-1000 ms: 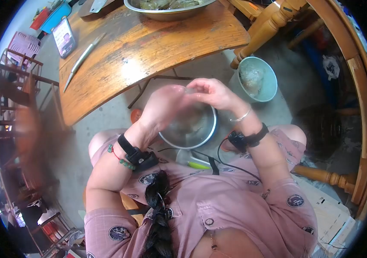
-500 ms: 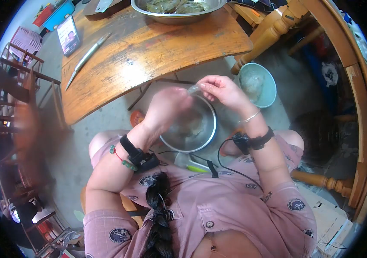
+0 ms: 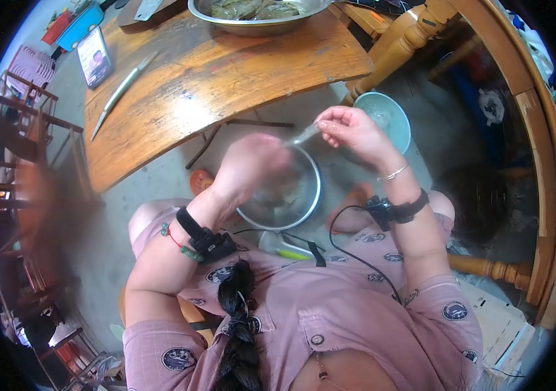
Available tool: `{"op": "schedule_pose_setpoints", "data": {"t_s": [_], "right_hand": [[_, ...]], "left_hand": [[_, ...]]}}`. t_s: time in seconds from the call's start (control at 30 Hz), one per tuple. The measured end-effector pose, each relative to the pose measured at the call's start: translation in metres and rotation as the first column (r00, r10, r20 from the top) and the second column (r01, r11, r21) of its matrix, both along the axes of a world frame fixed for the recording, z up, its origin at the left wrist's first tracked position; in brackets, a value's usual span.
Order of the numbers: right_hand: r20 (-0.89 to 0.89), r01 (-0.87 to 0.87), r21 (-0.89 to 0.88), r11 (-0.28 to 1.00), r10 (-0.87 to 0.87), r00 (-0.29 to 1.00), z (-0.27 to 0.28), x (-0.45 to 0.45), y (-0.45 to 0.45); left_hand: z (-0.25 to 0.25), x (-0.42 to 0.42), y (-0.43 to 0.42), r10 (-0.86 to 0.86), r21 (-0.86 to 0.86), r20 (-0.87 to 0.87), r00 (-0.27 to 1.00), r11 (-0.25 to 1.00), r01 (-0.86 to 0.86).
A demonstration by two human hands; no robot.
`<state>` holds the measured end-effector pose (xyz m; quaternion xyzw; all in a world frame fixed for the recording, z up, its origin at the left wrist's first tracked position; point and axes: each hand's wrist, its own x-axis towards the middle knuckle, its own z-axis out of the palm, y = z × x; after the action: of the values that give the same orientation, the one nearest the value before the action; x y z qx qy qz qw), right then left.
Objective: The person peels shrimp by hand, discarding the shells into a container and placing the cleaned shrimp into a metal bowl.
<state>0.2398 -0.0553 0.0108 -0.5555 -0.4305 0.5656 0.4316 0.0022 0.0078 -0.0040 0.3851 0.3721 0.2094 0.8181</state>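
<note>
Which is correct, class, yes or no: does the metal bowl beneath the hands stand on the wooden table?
No, the metal bowl sits low between the person's feet, off the wooden table.

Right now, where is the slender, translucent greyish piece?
In the head view's upper middle, the piece is pinched by the right hand, extending toward the blurred left hand, near the far rim of the round silver metal bowl.
</note>
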Motion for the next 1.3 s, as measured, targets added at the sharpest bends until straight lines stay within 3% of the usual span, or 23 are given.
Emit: {"op": "schedule_pose_setpoints", "data": {"t_s": [0.13,0.17,0.2,0.23,0.27,0.33,0.4,0.47,0.53,0.57,0.6,0.67,0.73,0.77,0.9,1.0,1.07,1.2,1.23,1.3], "right_hand": [[0.165,0.085,0.018,0.996,-0.087,0.982,0.007,0.039,-0.006],[0.226,0.125,0.025,0.992,-0.128,0.966,0.009,0.050,-0.008],[0.236,0.140,0.027,0.990,-0.142,0.961,0.009,0.064,-0.008],[0.390,0.157,0.016,0.987,-0.151,0.908,0.007,0.080,-0.008],[0.535,0.176,0.008,0.984,-0.153,0.831,0.004,0.094,-0.007],[0.587,0.227,0.007,0.974,-0.188,0.787,-0.006,0.119,-0.007],[0.801,0.238,-0.039,0.970,-0.112,0.588,-0.009,0.138,-0.007],[0.795,0.243,-0.032,0.969,-0.122,0.594,-0.014,0.155,-0.003],[0.683,0.198,-0.038,0.979,-0.119,0.721,-0.011,0.159,0.000],[0.719,0.173,-0.005,0.985,-0.117,0.685,-0.009,0.165,0.002],[0.840,0.146,0.012,0.989,-0.089,0.536,-0.003,0.165,0.004],[0.923,0.131,-0.068,0.989,0.013,0.384,-0.008,0.176,0.014],[0.973,-0.038,-0.055,0.998,0.063,0.223,-0.037,0.193,0.019],[0.961,-0.101,-0.165,0.981,0.183,0.207,-0.058,0.204,0.024],[0.936,-0.190,-0.276,0.942,0.308,0.170,-0.110,0.204,0.028],[0.939,-0.137,-0.247,0.959,0.272,0.212,-0.138,0.195,0.037],[0.909,0.025,-0.364,0.931,0.349,0.229,-0.153,0.188,0.046],[0.907,0.078,-0.327,0.942,0.290,0.306,-0.226,0.206,0.053],[0.925,0.057,-0.335,0.940,0.317,0.210,-0.233,0.205,0.053],[0.940,0.058,-0.320,0.946,0.310,0.141,-0.250,0.205,0.055]], "left_hand": [[-0.013,0.000,0.003,-0.004,0.043,0.063,0.998,0.999,0.001],[-0.013,0.002,0.006,-0.163,0.357,-0.243,0.956,0.901,0.245],[-0.013,0.005,0.009,-0.186,0.543,-0.553,0.812,0.659,0.520],[-0.014,0.000,0.000,0.023,0.058,0.031,0.999,0.998,-0.025],[-0.015,-0.001,0.001,0.008,0.060,0.042,0.999,0.998,-0.010],[-0.015,-0.002,0.003,-0.044,0.047,0.074,0.996,0.998,0.041],[-0.017,-0.002,0.004,-0.067,0.055,0.087,0.994,0.997,0.063],[-0.016,-0.003,0.003,-0.054,0.050,0.062,0.997,0.997,0.051],[-0.014,-0.003,0.004,-0.054,0.039,0.080,0.995,0.998,0.051],[-0.013,-0.003,0.004,-0.035,0.039,0.064,0.997,0.999,0.033],[-0.012,-0.002,0.003,-0.019,0.040,0.045,0.999,0.999,0.017],[-0.010,0.000,0.002,-0.026,0.033,0.057,0.998,0.999,0.024],[-0.009,0.001,0.002,-0.035,0.041,0.021,0.999,0.999,0.035],[-0.007,0.002,0.001,-0.036,0.040,-0.003,0.999,0.999,0.036],[-0.016,0.005,0.003,-0.061,0.049,-0.051,0.997,0.997,0.064],[-0.017,0.011,0.003,-0.080,0.021,-0.074,0.994,0.996,0.081],[-0.021,0.013,0.003,-0.090,0.011,-0.098,0.991,0.996,0.092],[-0.025,0.014,0.006,-0.108,-0.051,-0.177,0.978,0.994,0.101],[-0.027,0.014,0.006,-0.116,-0.051,-0.187,0.975,0.993,0.108],[-0.028,0.015,0.007,-0.118,-0.065,-0.208,0.971,0.992,0.107]]}}
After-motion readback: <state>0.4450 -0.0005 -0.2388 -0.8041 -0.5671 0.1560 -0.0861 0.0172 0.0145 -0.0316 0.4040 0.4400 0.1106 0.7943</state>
